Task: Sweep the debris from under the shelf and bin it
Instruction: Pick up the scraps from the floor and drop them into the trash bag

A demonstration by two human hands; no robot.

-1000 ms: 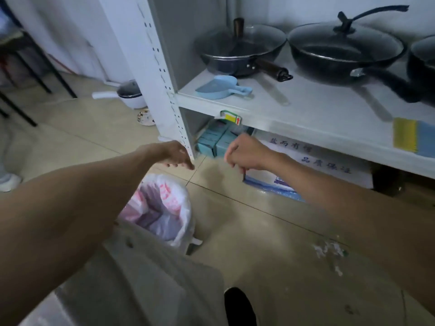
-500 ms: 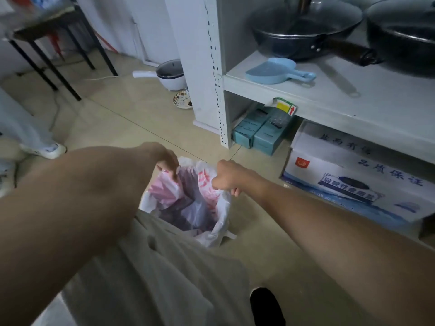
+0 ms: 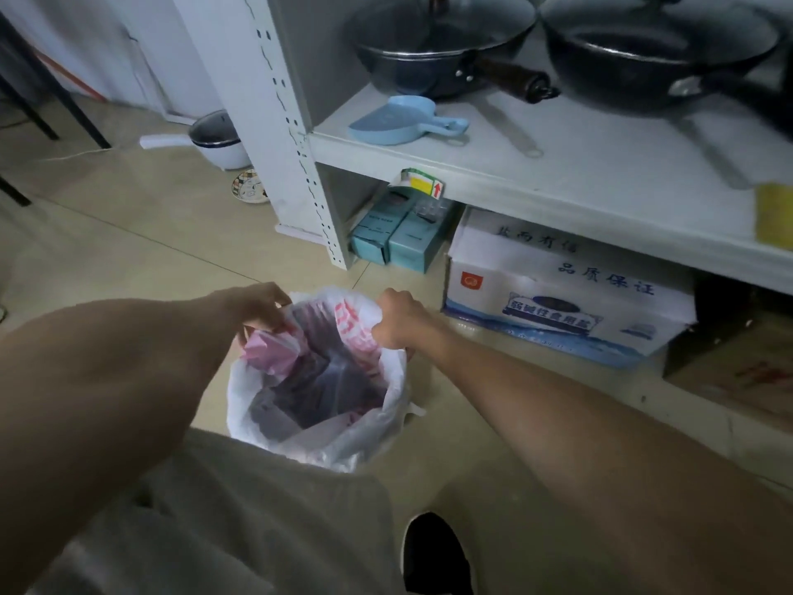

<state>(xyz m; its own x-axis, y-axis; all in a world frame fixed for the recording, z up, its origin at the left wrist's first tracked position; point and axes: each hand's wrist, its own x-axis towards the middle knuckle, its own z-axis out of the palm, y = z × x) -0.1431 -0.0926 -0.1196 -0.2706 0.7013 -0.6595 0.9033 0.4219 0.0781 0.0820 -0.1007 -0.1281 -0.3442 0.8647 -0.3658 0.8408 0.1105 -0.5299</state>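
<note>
One bin (image 3: 317, 440) on the floor with one white bag (image 3: 377, 418) lining it, red print on the plastic and pink and dark stuff inside. Two hands on it: the left hand (image 3: 257, 304) pinches the bag's rim on its side, fingers pressed together on the plastic, and the right hand (image 3: 397, 319) is fisted around the rim on the opposite side, so the mouth is stretched open between them. Just past the hands is the shelf (image 3: 558, 165), with two teal boxes (image 3: 399, 238) and one white carton (image 3: 558, 294) tucked underneath, plus a darker box (image 3: 729, 354) further right of the right hand. On the shelf: two dark pans (image 3: 442, 49), one blue scoop (image 3: 399, 120), and a yellow thing at the edge I can't make out. Beyond the left hand, one small white pot (image 3: 219, 139) and one patterned dish (image 3: 249, 187) sit on the floor. Can't spot any debris on the floor from here. A black shoe (image 3: 433, 551) is below the right arm.
</note>
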